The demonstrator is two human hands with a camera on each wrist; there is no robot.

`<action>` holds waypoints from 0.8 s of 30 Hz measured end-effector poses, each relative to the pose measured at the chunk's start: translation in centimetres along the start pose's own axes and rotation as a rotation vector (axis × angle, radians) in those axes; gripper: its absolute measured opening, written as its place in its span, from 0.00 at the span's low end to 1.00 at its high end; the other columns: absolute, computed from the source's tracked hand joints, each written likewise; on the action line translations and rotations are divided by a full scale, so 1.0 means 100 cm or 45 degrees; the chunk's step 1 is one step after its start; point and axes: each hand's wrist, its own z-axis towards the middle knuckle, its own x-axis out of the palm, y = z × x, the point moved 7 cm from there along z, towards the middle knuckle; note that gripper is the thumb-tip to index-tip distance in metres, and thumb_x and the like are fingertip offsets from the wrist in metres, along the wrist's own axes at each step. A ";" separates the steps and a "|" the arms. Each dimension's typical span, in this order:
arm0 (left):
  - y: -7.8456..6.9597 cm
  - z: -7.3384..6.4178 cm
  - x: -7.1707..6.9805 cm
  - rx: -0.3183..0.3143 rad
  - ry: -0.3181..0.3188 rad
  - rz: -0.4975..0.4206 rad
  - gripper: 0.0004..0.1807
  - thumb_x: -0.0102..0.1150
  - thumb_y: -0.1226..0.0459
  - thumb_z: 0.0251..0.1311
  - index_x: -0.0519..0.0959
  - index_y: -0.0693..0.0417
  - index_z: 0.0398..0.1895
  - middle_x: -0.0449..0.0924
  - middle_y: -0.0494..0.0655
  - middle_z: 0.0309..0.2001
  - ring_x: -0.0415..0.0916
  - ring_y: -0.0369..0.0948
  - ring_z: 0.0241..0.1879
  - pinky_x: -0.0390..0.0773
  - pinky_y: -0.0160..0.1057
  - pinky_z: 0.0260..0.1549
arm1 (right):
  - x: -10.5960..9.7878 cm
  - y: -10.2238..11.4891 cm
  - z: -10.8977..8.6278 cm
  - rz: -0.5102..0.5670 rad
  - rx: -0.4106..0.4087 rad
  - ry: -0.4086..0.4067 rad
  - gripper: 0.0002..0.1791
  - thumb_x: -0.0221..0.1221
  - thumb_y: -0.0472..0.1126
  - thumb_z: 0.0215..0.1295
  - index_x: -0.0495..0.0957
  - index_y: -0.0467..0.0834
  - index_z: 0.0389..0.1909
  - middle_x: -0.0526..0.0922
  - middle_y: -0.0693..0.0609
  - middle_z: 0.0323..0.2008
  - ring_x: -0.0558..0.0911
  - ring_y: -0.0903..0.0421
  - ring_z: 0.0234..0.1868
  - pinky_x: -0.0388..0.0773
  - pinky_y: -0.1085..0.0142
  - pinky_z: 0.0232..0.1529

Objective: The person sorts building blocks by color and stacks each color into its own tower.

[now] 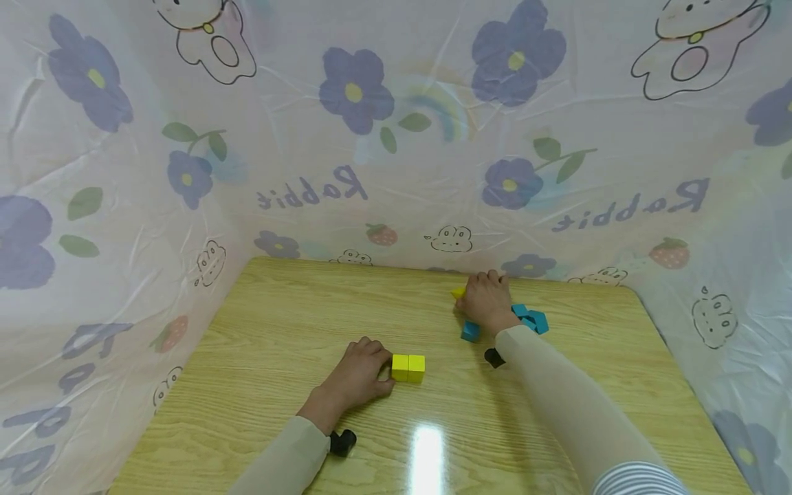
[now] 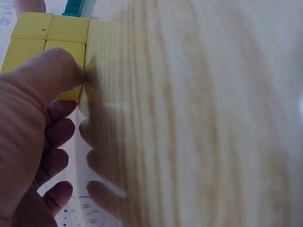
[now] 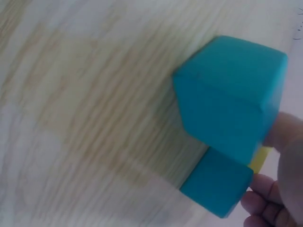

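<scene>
Two yellow cubes [image 1: 416, 368] stand side by side near the middle of the wooden table. My left hand [image 1: 357, 375] pinches the left cube; its thumb [image 2: 57, 71] presses the near face and the other fingers curl behind. Farther back, my right hand [image 1: 487, 300] is bent over a yellow block [image 1: 458, 293] with a pointed end. In the right wrist view only a sliver of that yellow block [image 3: 260, 159] shows between thumb and fingers. A blue cube [image 1: 470, 331] sits just in front of this hand, and in the right wrist view a larger blue angular block [image 3: 227, 90] overlaps the fingers' side.
Several blue blocks [image 1: 537, 322] lie to the right of my right wrist. A patterned cloth [image 1: 408, 165] with flowers and rabbits hangs along the back and sides of the table [image 1: 297, 323]. Light glares on the tabletop near the front.
</scene>
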 end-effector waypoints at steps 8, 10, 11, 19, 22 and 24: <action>0.001 0.000 0.001 0.000 -0.001 -0.006 0.22 0.67 0.49 0.65 0.85 0.51 0.57 0.82 0.40 0.51 0.70 0.41 0.51 0.70 0.47 0.58 | 0.006 0.011 0.002 0.101 -0.105 0.002 0.18 0.60 0.50 0.72 0.78 0.37 0.46 0.80 0.40 0.47 0.71 0.38 0.55 0.62 0.37 0.63; 0.001 0.000 0.001 0.001 0.002 -0.006 0.23 0.67 0.49 0.65 0.85 0.51 0.57 0.82 0.40 0.51 0.70 0.41 0.51 0.70 0.48 0.58 | 0.006 0.016 0.001 0.112 -0.151 -0.017 0.17 0.61 0.49 0.71 0.78 0.38 0.44 0.81 0.40 0.47 0.72 0.38 0.56 0.63 0.36 0.63; 0.001 0.000 0.001 0.000 0.004 -0.005 0.23 0.67 0.49 0.65 0.85 0.51 0.57 0.82 0.40 0.51 0.70 0.41 0.51 0.70 0.48 0.58 | 0.006 0.018 0.000 0.111 -0.169 -0.023 0.16 0.61 0.49 0.71 0.78 0.39 0.43 0.81 0.41 0.47 0.72 0.38 0.56 0.63 0.37 0.63; 0.001 0.001 0.000 -0.004 0.015 0.002 0.23 0.67 0.49 0.66 0.84 0.51 0.57 0.82 0.40 0.51 0.70 0.41 0.51 0.70 0.48 0.59 | 0.002 0.031 -0.006 0.120 -0.241 -0.068 0.22 0.68 0.52 0.67 0.78 0.39 0.50 0.82 0.43 0.48 0.73 0.39 0.56 0.65 0.40 0.62; 0.001 0.001 0.000 -0.001 0.016 0.005 0.23 0.68 0.49 0.65 0.84 0.51 0.57 0.82 0.40 0.51 0.70 0.41 0.51 0.71 0.48 0.59 | -0.003 0.037 -0.010 0.128 -0.265 -0.100 0.25 0.69 0.54 0.67 0.78 0.39 0.52 0.81 0.44 0.49 0.73 0.40 0.57 0.66 0.39 0.62; 0.001 0.001 0.000 0.001 0.018 0.008 0.23 0.68 0.49 0.65 0.84 0.51 0.57 0.82 0.40 0.51 0.70 0.41 0.50 0.71 0.47 0.58 | -0.009 0.043 -0.015 0.146 -0.281 -0.130 0.24 0.69 0.54 0.66 0.78 0.40 0.52 0.81 0.44 0.48 0.73 0.40 0.56 0.66 0.39 0.62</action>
